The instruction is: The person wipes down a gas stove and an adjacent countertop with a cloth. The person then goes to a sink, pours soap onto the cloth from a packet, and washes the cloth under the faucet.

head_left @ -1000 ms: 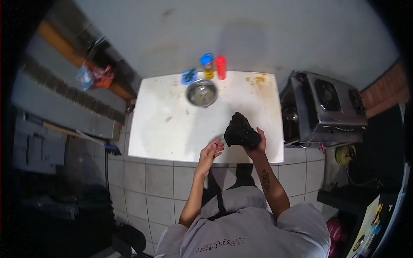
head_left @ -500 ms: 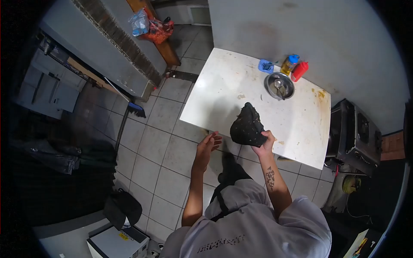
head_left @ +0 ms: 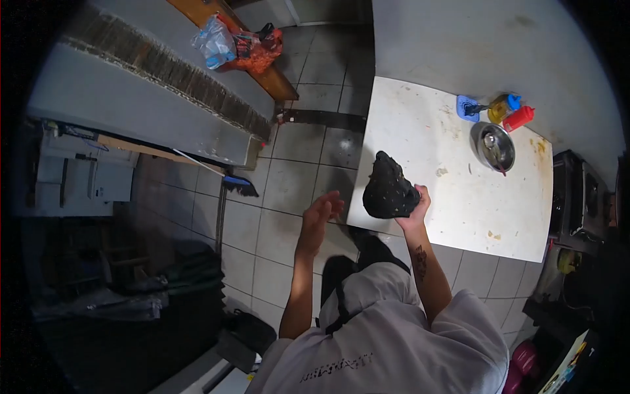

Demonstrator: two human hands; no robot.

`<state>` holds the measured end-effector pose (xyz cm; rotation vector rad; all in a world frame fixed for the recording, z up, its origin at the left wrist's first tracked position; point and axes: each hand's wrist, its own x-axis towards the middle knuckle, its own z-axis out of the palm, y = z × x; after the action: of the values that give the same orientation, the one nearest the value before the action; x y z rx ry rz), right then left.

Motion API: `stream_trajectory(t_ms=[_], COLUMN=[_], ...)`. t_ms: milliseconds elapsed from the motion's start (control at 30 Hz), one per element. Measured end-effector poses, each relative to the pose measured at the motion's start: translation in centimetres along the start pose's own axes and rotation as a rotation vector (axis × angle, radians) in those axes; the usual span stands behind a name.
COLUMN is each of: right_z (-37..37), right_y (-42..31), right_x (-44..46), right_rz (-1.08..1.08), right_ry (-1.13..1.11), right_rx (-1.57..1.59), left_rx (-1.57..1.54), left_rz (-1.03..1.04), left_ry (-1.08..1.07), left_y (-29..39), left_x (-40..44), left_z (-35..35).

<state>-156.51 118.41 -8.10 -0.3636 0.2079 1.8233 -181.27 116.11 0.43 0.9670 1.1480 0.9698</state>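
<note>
A bunched black cloth (head_left: 390, 189), dotted with pale crumbs, is held up at the near left corner of the white table (head_left: 420, 146). My right hand (head_left: 415, 209) grips its lower right side, fingers partly hidden behind the fabric. To the left of the cloth, my left hand (head_left: 320, 222) hovers over the tiled floor, holding nothing, its fingers stretched out. Crumbs and small stains dot the tabletop.
A metal bowl (head_left: 495, 148) with a spoon in it, a yellow bottle with a blue cap (head_left: 503, 108), a red bottle (head_left: 519, 119) and a blue dish (head_left: 468, 108) stand at the back. Stove (head_left: 581, 194) at right; broom (head_left: 240, 184) and hanging plastic bags (head_left: 249, 51) at left.
My view has turned left, so the table and its items sit further right. I have shifted left relative to the table, cloth still in my right hand; my left hand stays open.
</note>
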Motion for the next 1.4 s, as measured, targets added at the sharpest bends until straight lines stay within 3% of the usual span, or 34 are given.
stream_trajectory(t_ms=[133,333,467,533,633,833,933,1000,1033,1067,1133,1233,1400], right_z=[5.0,7.0,8.8,9.4,13.4,20.4,21.6,23.7,25.2,26.6,30.6,36.7,41.7], right_y=[4.2,8.8,11.8,12.5,12.2,7.7,3.4,0.3,-1.2,-2.5,-5.6,-8.6,-11.7], right_x=[5.4,14.4,20.6,22.8,26.0,35.5,43.5,49.2,52.0,54.8,60.3,67.3,82.1], right_rz=[0.019,-0.084,-0.157,-0.305,-0.421,-0.638,-0.648,-0.663,-0.695,-0.716,-0.711,-0.651,-0.619], right_ry=[0.053,0.104,0.211,0.336,0.331,0.192,0.133,0.138,0.149,0.313,0.299,0.288,0.187], right_rx=[0.069,0.043,-0.033,0.011,0.014,-0.114,-0.139,-0.124,-0.196,-0.218,-0.358,-0.49,-0.647], left_rx=[-0.049,-0.087,-0.037,0.0,-0.027,-0.048,0.0,-0.036,-0.02,-0.03,-0.19,-0.377,-0.668], left_rz=[0.022,-0.139,-0.219,-0.214,-0.245,-0.29,-0.301,-0.506,-0.506,-0.483,-0.495,-0.444,-0.399], left_ry=[-0.006,0.008,-0.121,-0.181,-0.304,-0.515,-0.586,-0.784,-0.838,-0.837,-0.824,-0.642,-0.445], left_y=[3.3,4.0,5.6,7.4,9.3,11.9,13.4,15.2,16.2,17.3,19.5,21.2,25.8], left_x=[5.3,15.1,21.3,24.3,30.1,43.8,52.3,58.5,61.4,64.3,69.7,77.4,92.2], left_z=[-6.6,-15.1,-19.8,-20.8,-22.0,-19.1,-17.2,-16.0,-15.1,-13.9,-12.4,-12.0,-13.9])
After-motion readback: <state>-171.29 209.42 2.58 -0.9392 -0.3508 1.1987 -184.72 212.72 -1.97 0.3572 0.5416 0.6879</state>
